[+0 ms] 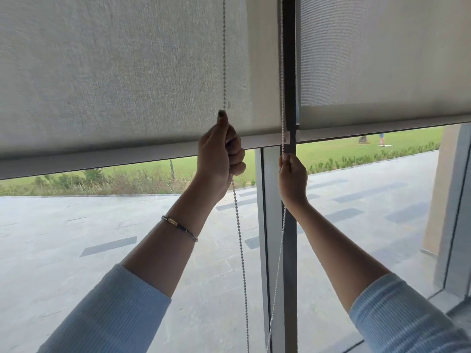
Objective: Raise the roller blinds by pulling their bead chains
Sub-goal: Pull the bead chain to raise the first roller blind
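Two grey roller blinds hang over the window, the left blind (114,72) and the right blind (382,52), each partly raised with a bottom bar. My left hand (221,154) is closed in a fist around one strand of the bead chain (224,47), in front of the left blind's bottom bar (102,160). My right hand (291,178) pinches the other strand of the bead chain (281,72) beside the dark window mullion (289,59). Both strands hang on below my hands to the bottom of the view.
The mullion runs top to bottom between the two panes. Through the glass lie a paved terrace (102,238), grass and a low hedge (369,157). A pillar (443,189) and window frame corner stand at the right.
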Demonstrator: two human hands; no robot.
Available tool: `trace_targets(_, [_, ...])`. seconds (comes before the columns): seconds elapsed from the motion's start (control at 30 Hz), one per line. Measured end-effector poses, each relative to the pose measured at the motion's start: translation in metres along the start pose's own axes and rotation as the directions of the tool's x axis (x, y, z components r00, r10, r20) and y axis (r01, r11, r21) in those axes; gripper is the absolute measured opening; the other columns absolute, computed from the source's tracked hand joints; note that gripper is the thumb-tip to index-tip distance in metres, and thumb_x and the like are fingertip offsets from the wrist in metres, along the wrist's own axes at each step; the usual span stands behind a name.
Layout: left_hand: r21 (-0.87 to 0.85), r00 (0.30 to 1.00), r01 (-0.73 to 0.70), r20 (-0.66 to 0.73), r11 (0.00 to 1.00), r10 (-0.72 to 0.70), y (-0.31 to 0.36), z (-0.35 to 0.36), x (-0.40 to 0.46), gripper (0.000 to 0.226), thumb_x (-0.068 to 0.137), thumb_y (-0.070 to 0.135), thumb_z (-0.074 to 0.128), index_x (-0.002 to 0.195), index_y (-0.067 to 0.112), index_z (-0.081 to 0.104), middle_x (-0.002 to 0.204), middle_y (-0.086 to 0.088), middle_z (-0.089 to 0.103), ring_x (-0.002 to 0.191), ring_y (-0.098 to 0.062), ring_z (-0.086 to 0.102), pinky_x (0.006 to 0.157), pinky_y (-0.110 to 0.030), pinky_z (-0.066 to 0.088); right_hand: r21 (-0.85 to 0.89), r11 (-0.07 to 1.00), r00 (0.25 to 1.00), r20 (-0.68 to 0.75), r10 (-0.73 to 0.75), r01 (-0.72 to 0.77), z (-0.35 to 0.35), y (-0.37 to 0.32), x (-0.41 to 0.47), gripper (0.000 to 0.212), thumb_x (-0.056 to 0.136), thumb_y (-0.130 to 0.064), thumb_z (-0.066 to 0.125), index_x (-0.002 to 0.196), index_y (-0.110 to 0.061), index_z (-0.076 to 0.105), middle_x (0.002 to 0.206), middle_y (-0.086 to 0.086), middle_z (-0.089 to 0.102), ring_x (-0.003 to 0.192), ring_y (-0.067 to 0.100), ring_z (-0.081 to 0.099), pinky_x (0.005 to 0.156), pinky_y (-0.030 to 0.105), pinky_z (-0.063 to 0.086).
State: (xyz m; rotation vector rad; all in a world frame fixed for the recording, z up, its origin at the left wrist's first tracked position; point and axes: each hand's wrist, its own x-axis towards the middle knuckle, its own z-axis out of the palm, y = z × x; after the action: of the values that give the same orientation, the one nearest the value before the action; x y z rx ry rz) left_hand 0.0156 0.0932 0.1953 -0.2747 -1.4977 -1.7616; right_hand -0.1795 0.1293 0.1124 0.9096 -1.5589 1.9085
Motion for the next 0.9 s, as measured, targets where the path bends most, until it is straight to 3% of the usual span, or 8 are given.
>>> trace_targets(0.2, [-0.009, 1.000, 0.007, 0.003, 1.000, -0.007, -0.001, 0.004, 0.000, 0.047, 0.107, 0.044, 0.035, 0.065, 0.025, 0.024, 0.052, 0.007, 0.015, 0.042, -0.007, 0.008, 0.045, -0.011, 0.010, -0.004, 1.000, 1.000, 0.008, 0.008, -0.008, -0.004, 0.003, 0.001, 0.031, 0.098, 0.003, 0.037, 0.071, -0.011, 0.044, 0.059, -0.009, 0.039, 0.054, 0.001, 0.035, 0.053, 0.016, 0.025])
trace_targets(0.47, [0.026, 1.000, 0.004, -0.011, 1.000, -0.004, -0.001, 0.006, 0.000, 0.045, 0.107, 0.044, 0.036, 0.073, 0.023, 0.014, 0.061, 0.000, 0.009, 0.047, -0.012, 0.004, 0.046, -0.013, 0.008, -0.029, 0.999, 0.999, 0.029, 0.036, -0.035, -0.012, 0.001, 0.003, 0.030, 0.101, 0.000, 0.038, 0.074, -0.006, 0.050, 0.060, -0.004, 0.043, 0.055, 0.009, 0.040, 0.055, 0.024, 0.030])
trace_targets(0.67, [0.029, 1.000, 0.000, -0.018, 1.000, 0.001, -0.002, 0.011, 0.000, 0.049, 0.107, 0.043, 0.037, 0.062, 0.026, 0.025, 0.060, 0.000, 0.009, 0.046, -0.012, 0.005, 0.043, -0.011, 0.012, -0.018, 0.999, 0.999, 0.032, 0.042, -0.041, -0.014, 0.001, 0.002, 0.031, 0.102, -0.001, 0.037, 0.074, -0.006, 0.049, 0.059, -0.004, 0.042, 0.054, 0.009, 0.038, 0.052, 0.022, 0.028])
trace_targets(0.9, [0.035, 0.999, 0.001, -0.041, 0.999, 0.000, 0.006, 0.019, 0.001, 0.047, 0.107, 0.042, 0.035, 0.065, 0.026, 0.023, 0.060, 0.000, 0.008, 0.044, -0.010, 0.006, 0.043, -0.011, 0.010, -0.015, 0.998, 0.997, 0.043, 0.066, -0.065, -0.015, 0.004, -0.002, 0.033, 0.104, -0.006, 0.037, 0.073, -0.009, 0.048, 0.057, -0.006, 0.041, 0.051, 0.008, 0.037, 0.051, 0.021, 0.027])
